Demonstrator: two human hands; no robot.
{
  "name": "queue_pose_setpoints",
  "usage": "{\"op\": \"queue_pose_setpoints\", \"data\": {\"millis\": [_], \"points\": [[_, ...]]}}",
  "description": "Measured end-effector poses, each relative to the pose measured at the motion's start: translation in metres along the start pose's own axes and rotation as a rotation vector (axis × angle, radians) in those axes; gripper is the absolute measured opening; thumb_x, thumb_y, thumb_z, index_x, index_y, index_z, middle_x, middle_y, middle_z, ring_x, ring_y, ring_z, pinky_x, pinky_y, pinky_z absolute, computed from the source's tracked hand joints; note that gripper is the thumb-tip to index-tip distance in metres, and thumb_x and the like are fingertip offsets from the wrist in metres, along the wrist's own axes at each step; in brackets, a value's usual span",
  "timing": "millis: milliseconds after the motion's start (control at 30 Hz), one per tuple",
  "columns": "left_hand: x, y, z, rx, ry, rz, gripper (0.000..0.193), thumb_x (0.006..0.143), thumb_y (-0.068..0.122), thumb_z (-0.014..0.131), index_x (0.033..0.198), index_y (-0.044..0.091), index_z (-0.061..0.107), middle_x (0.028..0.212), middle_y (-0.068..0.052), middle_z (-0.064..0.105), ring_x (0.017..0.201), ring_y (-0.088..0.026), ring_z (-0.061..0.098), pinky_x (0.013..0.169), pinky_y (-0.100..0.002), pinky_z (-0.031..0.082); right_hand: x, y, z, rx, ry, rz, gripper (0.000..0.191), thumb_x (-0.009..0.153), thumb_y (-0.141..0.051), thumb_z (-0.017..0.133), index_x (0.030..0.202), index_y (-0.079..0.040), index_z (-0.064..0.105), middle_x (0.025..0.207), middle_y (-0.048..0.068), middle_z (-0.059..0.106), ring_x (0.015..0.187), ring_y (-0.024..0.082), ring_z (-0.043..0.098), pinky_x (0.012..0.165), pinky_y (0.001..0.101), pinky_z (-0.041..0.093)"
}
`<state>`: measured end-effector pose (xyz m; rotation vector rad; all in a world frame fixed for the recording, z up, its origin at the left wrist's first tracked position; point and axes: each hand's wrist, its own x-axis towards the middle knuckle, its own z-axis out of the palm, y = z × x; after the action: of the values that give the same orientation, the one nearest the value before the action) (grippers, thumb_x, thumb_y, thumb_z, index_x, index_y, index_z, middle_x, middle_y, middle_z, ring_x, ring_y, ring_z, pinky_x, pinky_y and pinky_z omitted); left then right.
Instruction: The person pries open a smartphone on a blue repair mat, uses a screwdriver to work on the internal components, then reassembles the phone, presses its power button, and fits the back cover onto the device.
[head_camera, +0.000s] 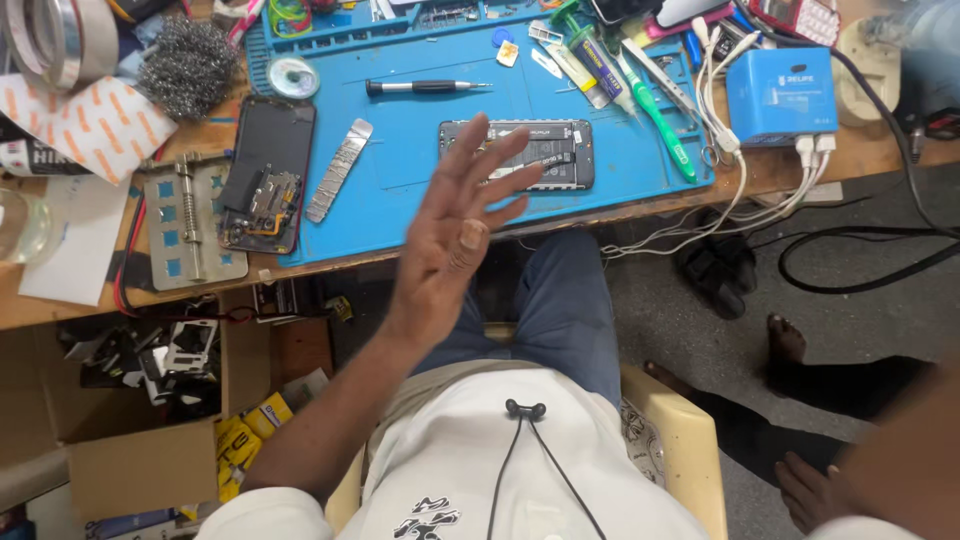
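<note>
My left hand (458, 222) is raised over the table's front edge, palm open and fingers spread, holding nothing. Just beyond its fingertips an opened smartphone (545, 155) with its insides exposed lies on the blue work mat (420, 195). A black-handled screwdriver (425, 88) lies further back on the mat. Only a blurred forearm (905, 450) shows at the lower right; my right hand itself is out of frame.
A second, dismantled phone (265, 175) and a metal strip (338, 170) lie at the mat's left edge, beside a metal clamp fixture (185, 220). A blue charger box (782, 97) with white cables sits right. Steel wool (188, 65), a green brush (655, 105) and a cardboard parts box (150, 400) are nearby.
</note>
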<state>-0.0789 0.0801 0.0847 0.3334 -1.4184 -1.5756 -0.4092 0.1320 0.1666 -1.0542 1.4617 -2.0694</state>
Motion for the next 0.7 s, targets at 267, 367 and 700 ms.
{"op": "queue_pose_setpoints", "data": {"millis": [267,367,700], "points": [[0.012,-0.032,-0.005,-0.769,0.292,0.072,0.087,0.104,0.068,0.032,0.169,0.01,0.019,0.171,-0.018,0.03,0.154,-0.036,0.041,0.126,-0.054,0.038,-0.141,0.097,0.109,0.221,-0.477,0.335,0.061,0.092,0.004,0.069,0.149,-0.001,0.047,0.111,0.011,0.07,0.095,0.012,0.071,0.078,0.0264,0.061],[0.013,-0.038,-0.032,-0.883,0.336,0.084,0.088,0.105,0.071,0.029,0.167,0.009,0.023,0.164,-0.021,0.037,0.147,-0.039,0.045,0.12,-0.055,0.043,-0.144,0.129,0.095,-0.07,-0.592,0.131,0.061,0.093,0.0,0.072,0.149,-0.004,0.046,0.118,0.011,0.071,0.099,0.012,0.073,0.084,0.0271,0.062],[0.017,-0.053,-0.072,-0.965,0.293,0.055,0.086,0.106,0.073,0.03,0.16,0.006,0.035,0.153,-0.023,0.049,0.138,-0.039,0.053,0.112,-0.059,0.049,-0.033,0.09,0.107,-0.991,-0.937,-0.662,0.065,0.091,-0.03,0.077,0.145,-0.001,0.056,0.145,0.024,0.059,0.136,0.042,0.054,0.112,0.0514,0.042]]}}
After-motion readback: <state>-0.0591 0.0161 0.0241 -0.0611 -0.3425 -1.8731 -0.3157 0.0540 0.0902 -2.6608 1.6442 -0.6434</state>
